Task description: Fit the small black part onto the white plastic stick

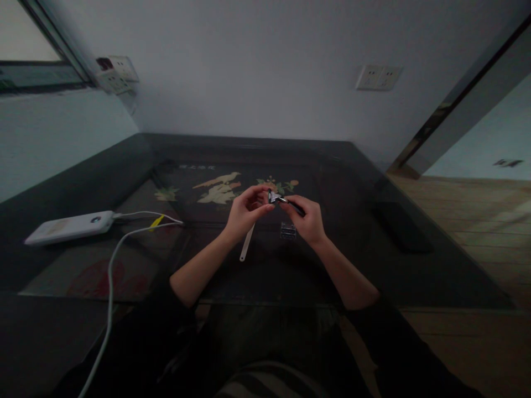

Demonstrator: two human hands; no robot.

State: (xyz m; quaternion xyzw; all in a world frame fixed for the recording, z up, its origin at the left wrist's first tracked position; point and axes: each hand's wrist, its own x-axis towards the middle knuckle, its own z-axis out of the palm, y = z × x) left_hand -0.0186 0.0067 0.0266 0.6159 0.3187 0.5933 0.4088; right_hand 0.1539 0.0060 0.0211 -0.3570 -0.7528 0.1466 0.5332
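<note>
Over the middle of the dark table, my right hand (307,219) is closed around the black handle of a razor (275,198), whose silver neck points left. My left hand (248,212) is closed at the razor's head, thumb and fingers on either side of it. Just below my right hand lies a small clear case (287,230) with dark ridged contents, too dim to make out fully. A slim white stick (247,243) with a hole at its near end lies below my left hand; its far end is hidden behind that hand.
A white power bank (74,228) lies on the left of the table, and its white cable (111,276) runs off the near edge. On the right lies a flat dark object (401,226). Behind the dark table (340,276) stands a wall with sockets (379,77).
</note>
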